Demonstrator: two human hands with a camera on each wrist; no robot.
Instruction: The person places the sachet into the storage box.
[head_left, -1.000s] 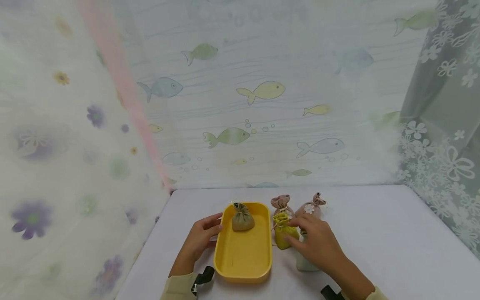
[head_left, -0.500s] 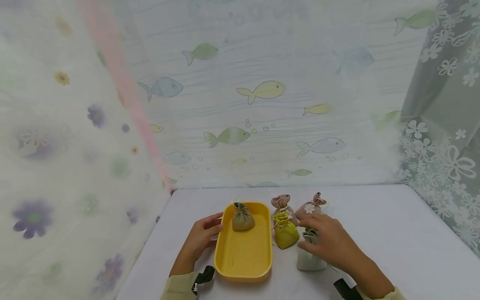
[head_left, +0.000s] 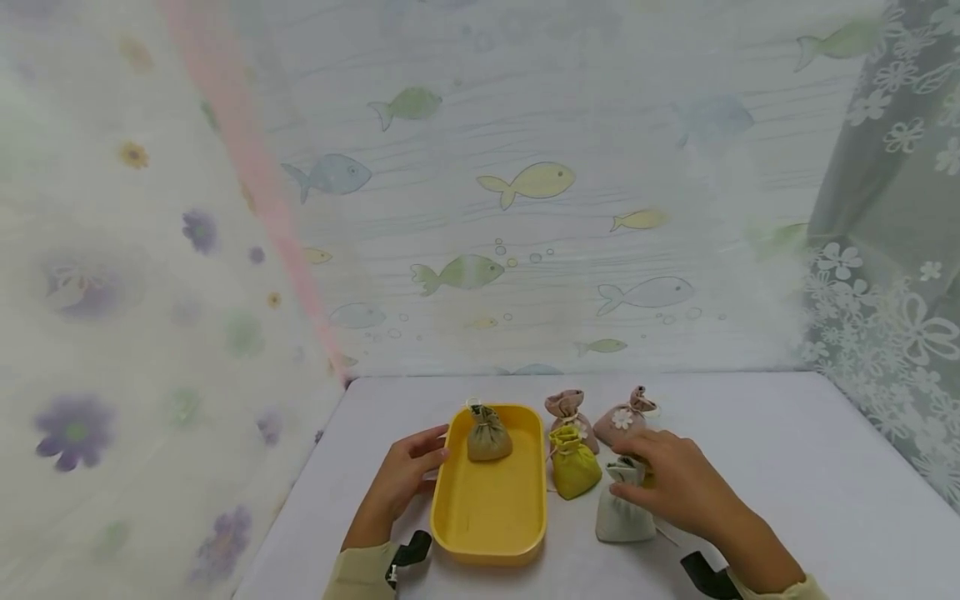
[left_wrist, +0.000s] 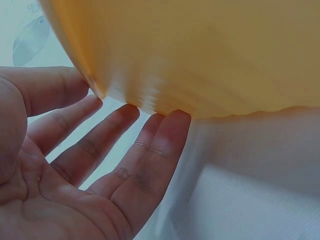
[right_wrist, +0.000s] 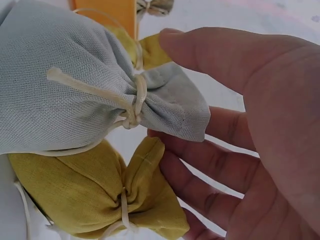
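Note:
My left hand point(head_left: 408, 471) is at the left side of a yellow tray point(head_left: 491, 508), its fairly straight fingertips touching the outer wall, as the left wrist view point(left_wrist: 165, 135) shows. Inside the tray, toward the far end, sits an olive-brown drawstring pouch point(head_left: 489, 437). My right hand point(head_left: 678, 483) is around the top of a pale grey drawstring pouch point(head_left: 625, 512). In the right wrist view its thumb and spread fingers lie on either side of the pouch's gathered neck point(right_wrist: 172, 102), with a gap between. A mustard pouch point(right_wrist: 80, 190) sits beside it there, against the fingertips, mostly hidden in the head view.
Right of the tray stands a yellow-green pouch point(head_left: 575, 468). Behind it are a pinkish pouch point(head_left: 564, 404) and another pinkish one with a white flower point(head_left: 621, 421). All stand on a white-covered table point(head_left: 780, 467) before a fish-patterned curtain point(head_left: 525, 250).
My right hand has moved right, away from the yellow-green pouch and over to the top of the pale grey pouch. The left hand has stayed at the tray.

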